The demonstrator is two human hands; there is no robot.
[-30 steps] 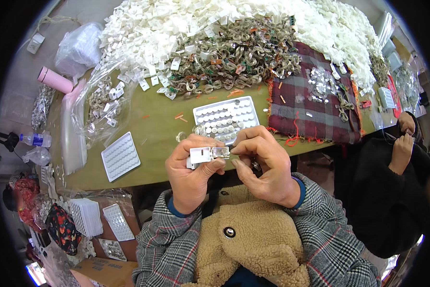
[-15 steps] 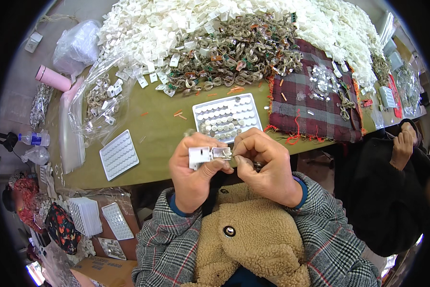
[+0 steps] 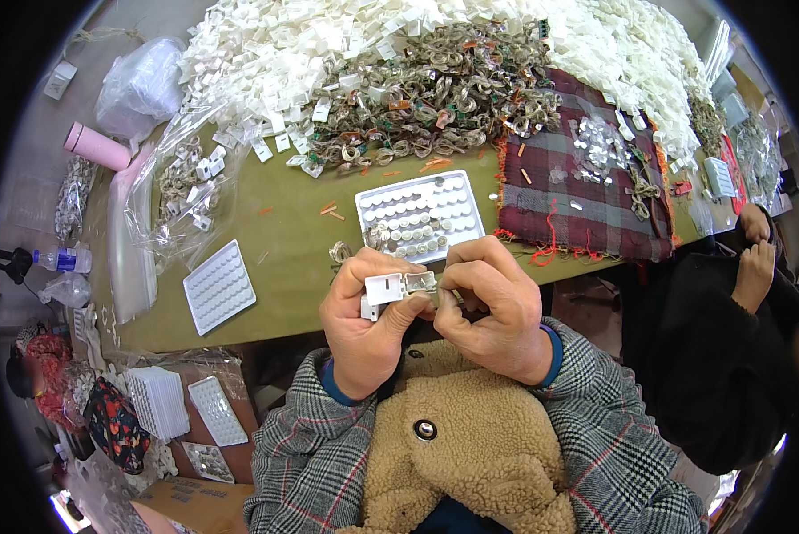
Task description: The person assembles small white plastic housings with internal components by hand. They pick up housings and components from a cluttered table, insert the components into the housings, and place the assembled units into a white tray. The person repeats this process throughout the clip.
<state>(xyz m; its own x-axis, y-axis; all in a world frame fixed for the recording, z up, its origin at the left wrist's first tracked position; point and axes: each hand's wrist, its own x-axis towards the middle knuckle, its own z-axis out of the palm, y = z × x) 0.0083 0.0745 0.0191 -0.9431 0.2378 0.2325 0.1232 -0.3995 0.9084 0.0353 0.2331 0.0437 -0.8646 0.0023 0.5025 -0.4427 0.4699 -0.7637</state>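
Observation:
My left hand (image 3: 359, 325) is closed around a small white plastic battery case (image 3: 383, 289), with the thumb along its near side. The case's right end is open and shows a hollow with some metal in it. At that end my right hand (image 3: 497, 311) has thumb and forefinger pinched together; what they hold, if anything, is too small to make out. A coil of thin wire (image 3: 340, 252) sticks out behind my left fingers. Just beyond both hands lies a white tray (image 3: 361, 198) with rows of round coin cells (image 3: 417, 236), its near edge partly hidden.
White plastic cases (image 3: 266, 53) and wire coils (image 3: 417, 107) are heaped along the far side. A plaid cloth (image 3: 542, 196) with clear pieces lies right. Left are another white tray (image 3: 220, 287) and a pink bottle (image 3: 97, 147). A person in black (image 3: 711, 356) sits at right.
My left hand has shifted slightly right and turned the case a little, so more of its lower part shows. My right hand stays pinched at the open end. The neighbour's hands have moved.

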